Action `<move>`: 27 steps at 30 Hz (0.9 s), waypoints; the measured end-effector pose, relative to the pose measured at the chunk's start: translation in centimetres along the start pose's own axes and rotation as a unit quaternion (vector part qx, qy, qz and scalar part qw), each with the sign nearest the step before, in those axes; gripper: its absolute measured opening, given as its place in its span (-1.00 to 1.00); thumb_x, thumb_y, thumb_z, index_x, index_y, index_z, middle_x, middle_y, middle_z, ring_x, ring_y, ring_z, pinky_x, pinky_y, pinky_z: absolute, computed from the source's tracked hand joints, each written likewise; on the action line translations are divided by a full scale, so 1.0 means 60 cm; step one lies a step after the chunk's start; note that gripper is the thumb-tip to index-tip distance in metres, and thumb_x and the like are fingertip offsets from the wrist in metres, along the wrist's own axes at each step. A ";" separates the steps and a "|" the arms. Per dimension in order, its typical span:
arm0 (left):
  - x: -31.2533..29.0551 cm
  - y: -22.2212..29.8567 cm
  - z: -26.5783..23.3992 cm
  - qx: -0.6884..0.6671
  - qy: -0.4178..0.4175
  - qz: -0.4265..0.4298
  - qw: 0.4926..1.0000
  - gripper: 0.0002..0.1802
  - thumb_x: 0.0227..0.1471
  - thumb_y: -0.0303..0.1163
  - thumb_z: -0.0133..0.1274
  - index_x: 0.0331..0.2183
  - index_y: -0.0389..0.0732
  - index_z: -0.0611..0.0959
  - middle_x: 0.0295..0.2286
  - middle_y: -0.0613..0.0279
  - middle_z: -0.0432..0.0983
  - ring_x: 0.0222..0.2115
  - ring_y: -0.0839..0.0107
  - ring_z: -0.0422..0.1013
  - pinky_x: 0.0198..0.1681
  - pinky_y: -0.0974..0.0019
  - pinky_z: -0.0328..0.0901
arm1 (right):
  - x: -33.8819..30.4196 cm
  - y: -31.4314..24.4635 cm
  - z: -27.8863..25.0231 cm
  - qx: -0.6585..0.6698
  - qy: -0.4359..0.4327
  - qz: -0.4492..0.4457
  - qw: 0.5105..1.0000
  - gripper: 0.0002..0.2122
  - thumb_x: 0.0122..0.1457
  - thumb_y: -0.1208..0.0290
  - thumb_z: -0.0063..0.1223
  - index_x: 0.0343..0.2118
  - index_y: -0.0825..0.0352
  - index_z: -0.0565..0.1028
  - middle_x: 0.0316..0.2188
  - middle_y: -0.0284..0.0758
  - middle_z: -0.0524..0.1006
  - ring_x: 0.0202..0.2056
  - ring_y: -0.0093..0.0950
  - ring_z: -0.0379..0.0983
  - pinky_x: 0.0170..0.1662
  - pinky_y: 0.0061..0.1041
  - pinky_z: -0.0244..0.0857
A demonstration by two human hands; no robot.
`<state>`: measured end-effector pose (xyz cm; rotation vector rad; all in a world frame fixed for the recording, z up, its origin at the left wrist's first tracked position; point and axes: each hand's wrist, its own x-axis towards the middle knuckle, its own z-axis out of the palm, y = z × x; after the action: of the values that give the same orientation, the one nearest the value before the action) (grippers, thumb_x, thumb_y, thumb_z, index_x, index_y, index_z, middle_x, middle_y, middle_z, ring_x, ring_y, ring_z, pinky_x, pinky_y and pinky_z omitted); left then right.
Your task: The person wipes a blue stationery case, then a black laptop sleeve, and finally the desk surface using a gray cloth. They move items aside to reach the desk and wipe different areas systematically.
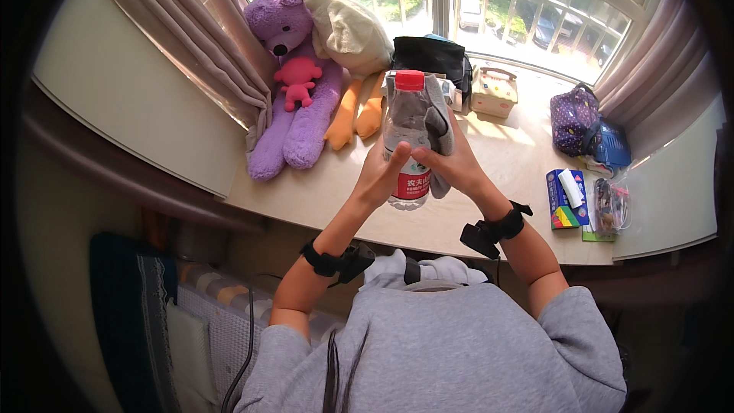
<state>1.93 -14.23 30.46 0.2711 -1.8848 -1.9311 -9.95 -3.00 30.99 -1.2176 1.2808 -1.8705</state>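
Note:
Both hands hold a clear plastic water bottle (pixel 411 188) upright in front of me, above the pale windowsill counter. It has a red cap and a red and white label. My left hand (pixel 380 172) wraps round the bottle's left side, its thumb lying on the front. Against the right side, my right hand (pixel 456 159) presses a grey cloth (pixel 437 126) to the bottle, with its thumb also at the front. The fingers behind the bottle and cloth are mostly hidden.
A purple teddy bear (pixel 315 118) with a pink doll (pixel 297 82) sits at the left, beside a white plush with orange legs (pixel 348 118). Behind the bottle are a black bag (pixel 432 57) and a cream box (pixel 494 92). A purple pouch (pixel 573 122) and blue box (pixel 564 203) stand right.

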 end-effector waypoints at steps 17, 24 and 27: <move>-0.022 -0.013 -0.019 -0.190 -0.223 -0.232 0.928 -0.06 -0.12 0.43 -0.15 -0.14 -0.34 0.42 -0.41 -0.01 0.51 -0.43 0.25 0.51 -0.37 0.26 0.45 | 0.040 -0.031 -0.078 0.112 0.009 0.026 0.993 -0.53 0.13 0.14 0.08 -0.01 0.37 0.32 -0.17 -0.32 0.45 -0.17 -0.55 0.40 -0.10 -0.52 0.32; -0.045 -0.042 -0.022 -0.192 -0.249 -0.322 0.893 -0.12 -0.05 0.36 -0.20 -0.24 -0.40 0.48 -0.53 -0.02 0.51 -0.57 0.25 0.50 -0.52 0.28 0.43 | 0.036 -0.030 -0.077 -0.083 -0.061 0.105 0.989 -0.76 0.15 0.32 0.04 -0.24 0.41 0.50 -0.36 -0.39 0.52 -0.31 -0.62 0.39 -0.19 -0.59 0.29; -0.050 -0.059 -0.027 -0.179 -0.254 -0.348 0.885 -0.16 -0.04 0.33 -0.18 -0.20 -0.37 0.47 -0.51 -0.03 0.52 -0.56 0.24 0.50 -0.50 0.30 0.43 | 0.035 -0.004 -0.096 -0.137 -0.131 0.163 0.968 -0.72 0.17 0.28 0.03 -0.20 0.41 0.49 -0.34 -0.39 0.53 -0.28 -0.63 0.38 -0.16 -0.58 0.26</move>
<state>4.68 -14.43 26.40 0.3928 -1.8074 -3.0432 -16.02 -2.25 31.22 -1.2528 1.5174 -1.2864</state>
